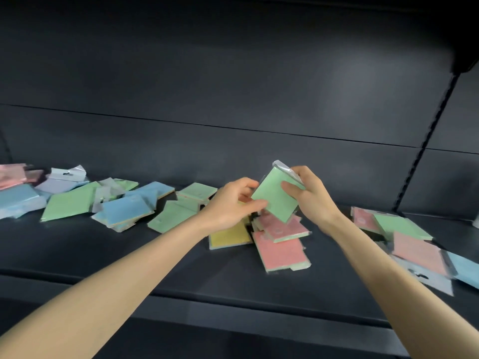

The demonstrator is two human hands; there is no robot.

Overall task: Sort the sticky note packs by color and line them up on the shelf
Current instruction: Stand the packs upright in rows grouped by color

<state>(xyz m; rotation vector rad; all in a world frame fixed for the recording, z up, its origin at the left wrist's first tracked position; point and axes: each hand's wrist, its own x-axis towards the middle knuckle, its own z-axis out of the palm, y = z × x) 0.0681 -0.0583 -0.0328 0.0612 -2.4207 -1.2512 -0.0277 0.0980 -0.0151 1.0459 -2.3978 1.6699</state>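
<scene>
Sticky note packs lay scattered along the dark shelf (129, 257), and one green pack (276, 196) was held up off it, right of the frame's centre, tilted with its clear hanging tab pointing to the upper left. The right hand (313, 196) gripped this green pack from its right side, thumb across the front face and fingers curled behind the tab end. The left hand (229, 204) met it from the left, thumb and curled fingers pinching the pack's lower left edge, so the pack sat between the two hands.

Just under the held pack lay a small heap: a yellow pack (229, 235) partly beneath the left hand and two pink packs (281, 251) overlapping below the right hand. Toward the left of the frame, green packs (70, 203) and blue packs (127, 209) lay mixed and overlapping. At the far left edge sat a large blue pack (20, 200), a lilac pack (59, 183) and a blurred pink one (11, 174). At the right edge more pink, green and blue packs (417, 252) overlapped.
</scene>
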